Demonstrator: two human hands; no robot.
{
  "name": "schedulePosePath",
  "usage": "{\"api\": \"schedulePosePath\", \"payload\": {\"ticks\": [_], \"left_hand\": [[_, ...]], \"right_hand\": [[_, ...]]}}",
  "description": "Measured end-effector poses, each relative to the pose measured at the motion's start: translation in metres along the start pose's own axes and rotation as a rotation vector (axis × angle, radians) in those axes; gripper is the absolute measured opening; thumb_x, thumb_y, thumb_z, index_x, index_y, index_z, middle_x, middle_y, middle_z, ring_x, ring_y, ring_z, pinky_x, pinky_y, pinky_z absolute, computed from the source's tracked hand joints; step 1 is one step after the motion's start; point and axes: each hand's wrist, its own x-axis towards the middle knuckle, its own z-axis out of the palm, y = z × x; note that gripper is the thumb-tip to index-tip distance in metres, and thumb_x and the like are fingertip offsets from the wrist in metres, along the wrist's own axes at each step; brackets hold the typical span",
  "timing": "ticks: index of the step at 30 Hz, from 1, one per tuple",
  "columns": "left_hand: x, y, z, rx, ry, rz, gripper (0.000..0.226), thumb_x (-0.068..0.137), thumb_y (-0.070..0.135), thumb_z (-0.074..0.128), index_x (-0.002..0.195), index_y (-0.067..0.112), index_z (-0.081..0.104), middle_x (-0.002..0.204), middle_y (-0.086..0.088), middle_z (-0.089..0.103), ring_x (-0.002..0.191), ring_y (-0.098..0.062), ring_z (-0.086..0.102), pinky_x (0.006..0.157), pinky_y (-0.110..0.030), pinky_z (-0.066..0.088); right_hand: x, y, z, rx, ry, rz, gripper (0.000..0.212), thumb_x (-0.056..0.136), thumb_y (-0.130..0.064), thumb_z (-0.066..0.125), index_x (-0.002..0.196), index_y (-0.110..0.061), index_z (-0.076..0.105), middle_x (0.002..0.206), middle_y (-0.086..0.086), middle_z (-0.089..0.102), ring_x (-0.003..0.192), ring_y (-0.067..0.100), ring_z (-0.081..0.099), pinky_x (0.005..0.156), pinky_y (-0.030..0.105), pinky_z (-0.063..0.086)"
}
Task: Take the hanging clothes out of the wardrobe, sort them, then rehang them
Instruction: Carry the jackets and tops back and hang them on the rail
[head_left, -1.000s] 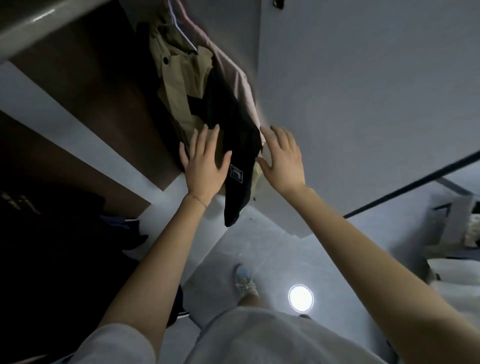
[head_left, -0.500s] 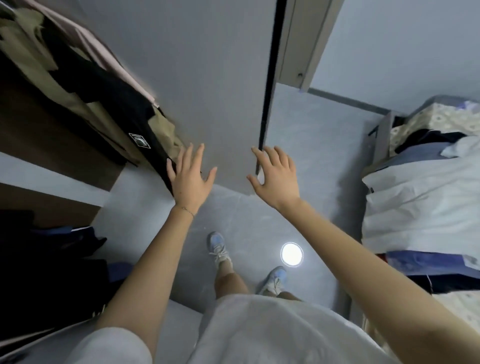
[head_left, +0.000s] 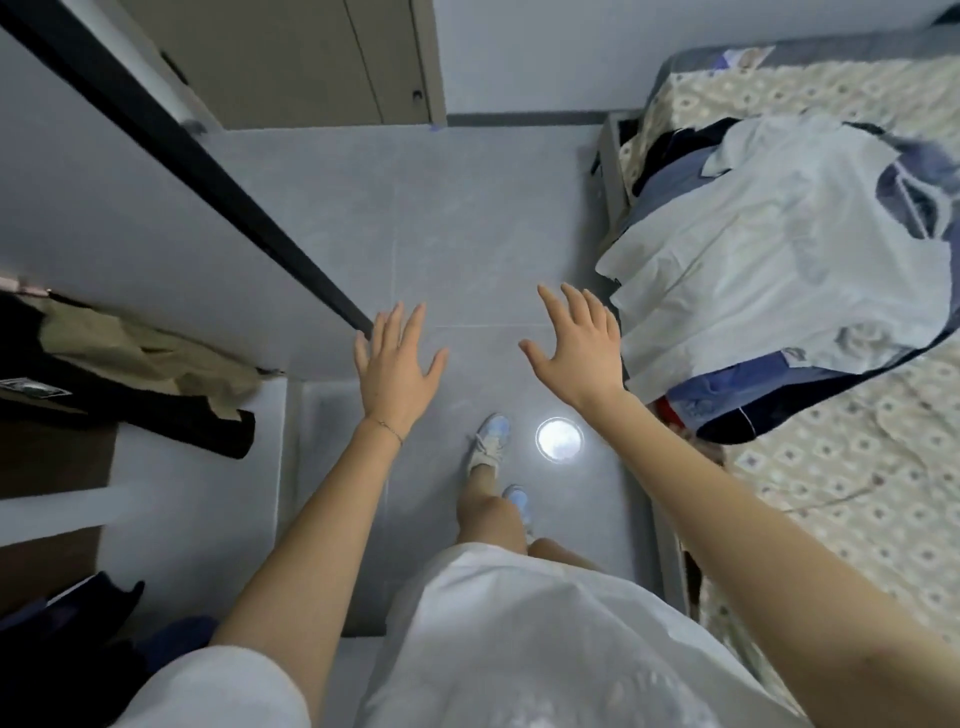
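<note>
Both my hands are held out over the floor with fingers spread and nothing in them. My left hand (head_left: 397, 366) is in the middle of the view, my right hand (head_left: 579, 353) just to its right, close to the bed's edge. In the wardrobe (head_left: 156, 519) at the left hang a khaki garment (head_left: 140, 353) and a black garment (head_left: 171, 415), well clear of my left hand. A pile of clothes (head_left: 779, 260) lies on the bed at the right: a white shirt on top, blue and dark pieces under it.
The bed (head_left: 857, 478) with a patterned sheet fills the right side. A sliding wardrobe door with a black edge (head_left: 218, 176) runs from top left to centre. A grey tiled floor (head_left: 467, 234) lies between, with a round light reflection (head_left: 559, 438). More dark clothes (head_left: 78, 649) sit low in the wardrobe.
My view has swung from the wardrobe to the right, toward the bed. Both hands have come away from the hanging black and khaki garments and now hover open over the floor.
</note>
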Motion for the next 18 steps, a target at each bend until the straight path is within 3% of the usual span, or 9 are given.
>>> {"api": "schedulePosePath", "payload": {"ticks": [11,18], "left_hand": [[0.147,0.121,0.042,0.019,-0.130,0.333,0.064,0.096,0.045,0.057,0.151,0.021,0.038,0.157,-0.009,0.035,0.148,-0.031,0.024,0.117,-0.057,0.014],[0.225,0.214,0.076,0.076,-0.266,0.591,0.066,0.094,0.051,0.046,0.152,0.022,0.036,0.158,-0.009,0.034,0.148,-0.032,0.023,0.118,-0.058,0.012]], "right_hand": [[0.067,0.110,-0.029,0.094,0.086,0.400,0.068,0.092,-0.048,0.056,0.151,-0.024,0.033,0.156,0.008,0.031,0.145,0.032,0.021,0.118,0.044,0.015],[0.096,0.171,-0.050,0.166,0.127,0.692,0.068,0.095,-0.049,0.051,0.153,-0.024,0.027,0.160,0.008,0.023,0.148,0.032,0.015,0.119,0.044,0.012]]}}
